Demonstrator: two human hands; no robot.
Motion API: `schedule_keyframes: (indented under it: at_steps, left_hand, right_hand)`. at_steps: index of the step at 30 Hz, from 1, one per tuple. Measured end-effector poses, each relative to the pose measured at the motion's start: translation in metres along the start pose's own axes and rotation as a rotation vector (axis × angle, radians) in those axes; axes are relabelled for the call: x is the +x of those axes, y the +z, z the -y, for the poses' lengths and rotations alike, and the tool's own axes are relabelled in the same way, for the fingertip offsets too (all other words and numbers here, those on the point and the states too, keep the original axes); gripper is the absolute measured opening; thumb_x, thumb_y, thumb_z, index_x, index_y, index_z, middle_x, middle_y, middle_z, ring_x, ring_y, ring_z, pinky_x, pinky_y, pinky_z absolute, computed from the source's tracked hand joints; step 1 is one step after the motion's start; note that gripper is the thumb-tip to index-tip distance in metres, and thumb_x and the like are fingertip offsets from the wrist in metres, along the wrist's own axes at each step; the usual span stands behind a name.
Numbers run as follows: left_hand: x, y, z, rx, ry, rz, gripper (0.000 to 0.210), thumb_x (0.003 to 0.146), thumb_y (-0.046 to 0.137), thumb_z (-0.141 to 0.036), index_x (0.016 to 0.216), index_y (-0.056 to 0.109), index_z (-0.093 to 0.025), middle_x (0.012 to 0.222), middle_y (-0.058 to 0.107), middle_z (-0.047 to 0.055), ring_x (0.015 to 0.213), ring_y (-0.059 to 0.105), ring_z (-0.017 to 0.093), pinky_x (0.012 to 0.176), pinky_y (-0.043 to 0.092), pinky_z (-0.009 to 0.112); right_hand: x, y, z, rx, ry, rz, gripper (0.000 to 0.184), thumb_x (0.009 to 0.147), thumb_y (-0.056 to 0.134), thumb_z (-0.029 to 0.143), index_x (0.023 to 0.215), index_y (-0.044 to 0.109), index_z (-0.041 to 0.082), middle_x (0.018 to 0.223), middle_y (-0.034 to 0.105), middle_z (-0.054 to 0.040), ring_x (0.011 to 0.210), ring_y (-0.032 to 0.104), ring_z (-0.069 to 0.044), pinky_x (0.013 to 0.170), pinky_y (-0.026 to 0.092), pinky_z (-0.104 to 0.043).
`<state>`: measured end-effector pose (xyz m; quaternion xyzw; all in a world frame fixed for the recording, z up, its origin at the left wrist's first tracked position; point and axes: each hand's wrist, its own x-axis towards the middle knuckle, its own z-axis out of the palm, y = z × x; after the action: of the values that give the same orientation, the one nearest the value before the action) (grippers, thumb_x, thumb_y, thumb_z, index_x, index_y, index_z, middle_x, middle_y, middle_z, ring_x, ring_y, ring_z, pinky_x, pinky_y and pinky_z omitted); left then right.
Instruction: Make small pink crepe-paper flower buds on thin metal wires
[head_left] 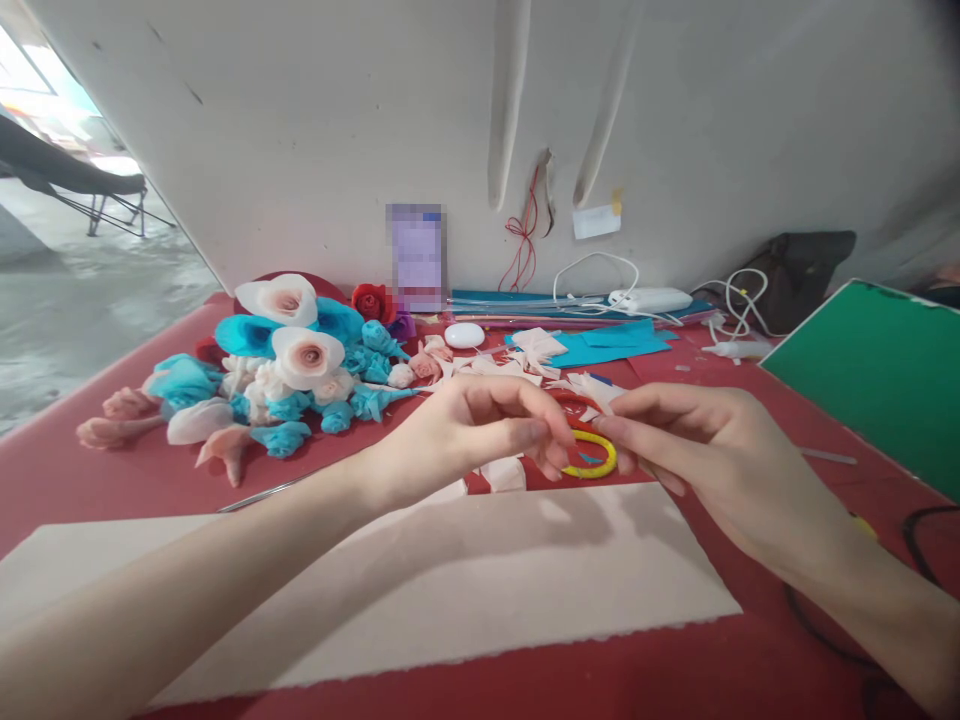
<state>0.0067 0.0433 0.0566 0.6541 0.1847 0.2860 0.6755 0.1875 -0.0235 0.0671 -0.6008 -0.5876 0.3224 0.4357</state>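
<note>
Sheet of pale-pink, oblong paper (457,585), near side, looks light, soft, tearable, best held by edges; left hand (484,428) and right hand (697,450) curl half-closed, any hold unclear.

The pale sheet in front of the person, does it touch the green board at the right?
No, red tabletop shows between the pale sheet and the green board.

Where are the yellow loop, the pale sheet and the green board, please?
Yellow loop (592,473): head view, on its lower rim.
Pale sheet (465,590): head view, near its middle.
Green board (877,380): head view, on its face.
</note>
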Motion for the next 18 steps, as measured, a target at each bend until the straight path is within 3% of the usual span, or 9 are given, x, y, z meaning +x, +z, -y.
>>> schedule_keyframes:
  at_steps: [9,13,18]
  left_hand:
    - [0.005,-0.011,0.002,0.222,-0.032,-0.089,0.018,0.077,0.044,-0.009,0.065,0.057,-0.014,0.059,0.06,-0.003,0.058,0.056,0.008,0.058,0.046,0.016]
    - [0.013,-0.026,0.013,0.393,-0.035,-0.164,0.025,0.077,0.038,-0.009,0.057,0.051,-0.015,0.053,0.056,-0.004,0.054,0.053,0.008,0.057,0.044,0.019]
    - [0.017,-0.037,0.025,0.589,-0.081,-0.248,0.019,0.075,0.055,-0.023,0.061,0.06,-0.012,0.056,0.058,-0.002,0.052,0.051,0.009,0.051,0.04,0.018]
  right_hand:
    - [0.0,0.001,0.001,0.038,0.01,-0.016,0.019,0.075,0.064,0.034,0.063,0.064,0.019,0.041,0.033,0.0063,0.039,0.027,-0.004,0.039,0.016,-0.021]
    - [0.0,0.002,0.002,0.049,0.005,-0.004,0.022,0.077,0.063,0.032,0.06,0.062,0.018,0.048,0.046,0.0048,0.04,0.029,-0.003,0.04,0.021,-0.02]
    - [0.004,-0.003,-0.003,0.041,-0.035,0.078,0.021,0.077,0.064,0.035,0.064,0.064,0.018,0.053,0.053,0.0037,0.04,0.033,-0.002,0.041,0.025,-0.018]
